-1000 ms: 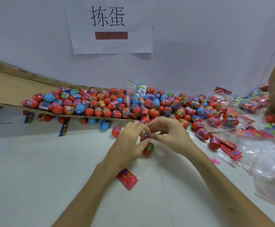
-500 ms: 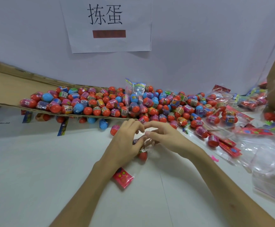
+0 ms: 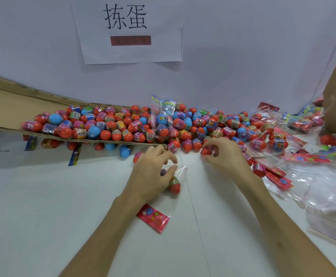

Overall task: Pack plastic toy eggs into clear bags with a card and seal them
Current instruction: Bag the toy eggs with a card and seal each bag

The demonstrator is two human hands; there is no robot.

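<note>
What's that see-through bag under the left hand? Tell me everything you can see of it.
The clear bag is thin, glossy plastic and lies flat on the white table. A red card printed with flowers fills its near end. Farther up, a toy egg with a red end appears to lie inside. The crinkled mouth points toward the egg pile. The left hand rests on the bag and pinches it near the mouth.

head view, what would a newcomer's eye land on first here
A long heap of toy eggs, mostly red with some blue, spills off a cardboard sheet along the back wall. Above it hangs a paper sign with two big black characters. In the middle foreground the left hand holds a clear bag with a red card inside, while the right hand pinches a red egg.
</note>
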